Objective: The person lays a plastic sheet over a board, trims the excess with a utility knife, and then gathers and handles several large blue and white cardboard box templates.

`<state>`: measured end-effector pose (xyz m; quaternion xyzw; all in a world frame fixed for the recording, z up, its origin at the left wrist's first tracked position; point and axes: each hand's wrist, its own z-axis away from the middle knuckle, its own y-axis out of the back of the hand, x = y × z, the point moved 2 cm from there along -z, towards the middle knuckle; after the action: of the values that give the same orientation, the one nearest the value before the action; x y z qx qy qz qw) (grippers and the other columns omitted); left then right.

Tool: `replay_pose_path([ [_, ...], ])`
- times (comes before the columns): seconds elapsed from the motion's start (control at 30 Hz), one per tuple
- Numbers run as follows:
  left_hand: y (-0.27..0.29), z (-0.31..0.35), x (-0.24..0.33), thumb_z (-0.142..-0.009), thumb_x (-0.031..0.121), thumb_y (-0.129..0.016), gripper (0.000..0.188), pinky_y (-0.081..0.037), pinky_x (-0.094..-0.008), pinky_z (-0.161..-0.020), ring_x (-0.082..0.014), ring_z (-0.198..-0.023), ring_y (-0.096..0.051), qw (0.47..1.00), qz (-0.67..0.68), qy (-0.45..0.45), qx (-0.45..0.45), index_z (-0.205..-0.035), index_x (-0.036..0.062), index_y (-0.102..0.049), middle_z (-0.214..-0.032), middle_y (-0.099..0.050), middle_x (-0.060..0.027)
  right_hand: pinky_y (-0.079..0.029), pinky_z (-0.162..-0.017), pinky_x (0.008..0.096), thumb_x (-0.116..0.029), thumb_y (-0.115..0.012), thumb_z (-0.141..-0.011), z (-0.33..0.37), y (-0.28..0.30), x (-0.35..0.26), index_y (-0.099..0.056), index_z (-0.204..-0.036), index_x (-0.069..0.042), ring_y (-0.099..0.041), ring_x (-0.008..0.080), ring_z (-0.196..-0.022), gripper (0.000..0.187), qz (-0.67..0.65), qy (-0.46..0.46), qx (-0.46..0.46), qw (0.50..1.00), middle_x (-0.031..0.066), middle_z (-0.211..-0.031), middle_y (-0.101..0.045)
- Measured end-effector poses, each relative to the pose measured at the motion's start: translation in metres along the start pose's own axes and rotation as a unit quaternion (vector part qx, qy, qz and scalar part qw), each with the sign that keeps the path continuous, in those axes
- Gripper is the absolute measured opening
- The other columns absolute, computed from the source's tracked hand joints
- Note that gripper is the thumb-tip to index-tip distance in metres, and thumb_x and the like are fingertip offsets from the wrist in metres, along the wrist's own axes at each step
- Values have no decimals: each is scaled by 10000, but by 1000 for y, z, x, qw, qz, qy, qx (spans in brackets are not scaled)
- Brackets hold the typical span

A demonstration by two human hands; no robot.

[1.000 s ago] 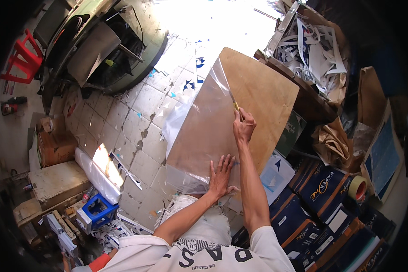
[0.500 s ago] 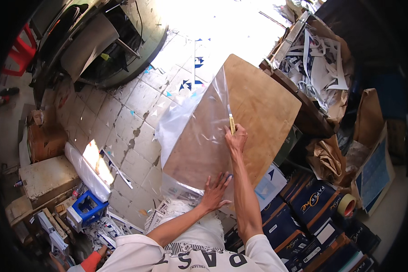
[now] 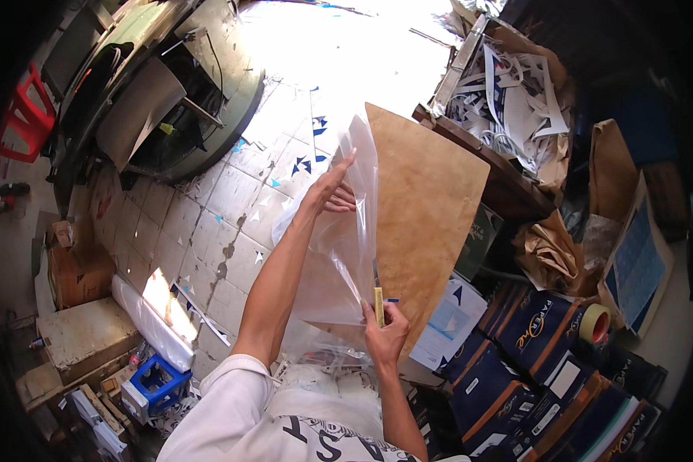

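Observation:
A brown wooden board (image 3: 427, 185) lies in front of me, its left part covered by a clear plastic sheet (image 3: 323, 269). Near the sheet's far end my left hand (image 3: 333, 189) reaches forward, its fingers stretched out against the plastic, which stands up in a loose fold beside them. Closer to my body, my right hand (image 3: 386, 331) is closed round the yellow handle of a utility knife (image 3: 378, 304). The blade points away from me, at the sheet's right edge. White material below the board, near my lap, shows partly.
Right of the board are a wooden bin (image 3: 508, 100) of paper strips, crumpled brown paper (image 3: 550, 250), dark blue boxes (image 3: 535, 323) and a tape roll (image 3: 594, 323). Paper scraps litter the tiled floor (image 3: 200, 200). A blue plastic stool (image 3: 158, 383) and cardboard boxes (image 3: 81, 269) are at left.
My left hand has gone from the board's near edge to the sheet's far part, where the plastic is now raised. My right hand has come back toward me with the knife.

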<state>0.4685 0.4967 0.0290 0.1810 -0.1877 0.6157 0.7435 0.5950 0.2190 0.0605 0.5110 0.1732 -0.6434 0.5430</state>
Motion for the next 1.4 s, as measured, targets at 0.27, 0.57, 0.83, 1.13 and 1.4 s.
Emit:
replay_pose_path([
  [0.27, 21, -5, -2, -847, 192, -683, 147, -430, -243, -580, -67, -614, -513, 972, 30, -232, 31, -897, 61, -724, -740, -614, 33, -439, -568, 356, -177, -748, -841, 13, -8, 14, -651, -814, 21, -595, 236, -547, 222, 9, -30, 13, 999, 141, -621, -606],
  [0.57, 187, 113, -27, -820, 109, -720, 295, -525, -228, -614, -152, -776, -663, 925, 76, -235, 289, -1067, -16, -619, -950, -685, -45, -466, -621, 469, -68, -687, -816, 86, -36, -23, -575, -819, 18, -619, 419, -703, 141, 10, 109, -166, 980, 206, -749, -618],
  [0.83, 242, 21, -32, -782, 142, -795, 371, -551, -330, -690, -196, -818, -662, 940, 169, -159, 250, -1078, -31, -654, -931, -693, -89, -481, -646, 494, -8, -618, -778, 124, -42, 30, -525, -868, -6, -606, 433, -752, 130, 116, 168, -210, 956, 209, -836, -600],
  [1.13, 500, 227, -161, -885, 298, -665, 344, -531, -469, -902, -286, -958, -675, 912, 303, -165, 223, -1119, 48, -638, -1061, -702, -130, -488, -601, 420, -194, -728, -830, 179, -105, 19, -641, -782, 43, -623, 314, -598, 257, 43, 89, -527, 844, 181, -614, -604],
  [1.4, 436, 181, 33, -651, 243, -787, 266, -392, -331, -439, -164, -449, -520, 769, -101, -213, 595, -693, 2, -683, -588, -598, -68, -482, -555, 269, -216, -770, -855, 188, -72, 36, -664, -803, 25, -611, 117, -577, 268, -108, -138, -481, 859, 65, -647, -649],
])
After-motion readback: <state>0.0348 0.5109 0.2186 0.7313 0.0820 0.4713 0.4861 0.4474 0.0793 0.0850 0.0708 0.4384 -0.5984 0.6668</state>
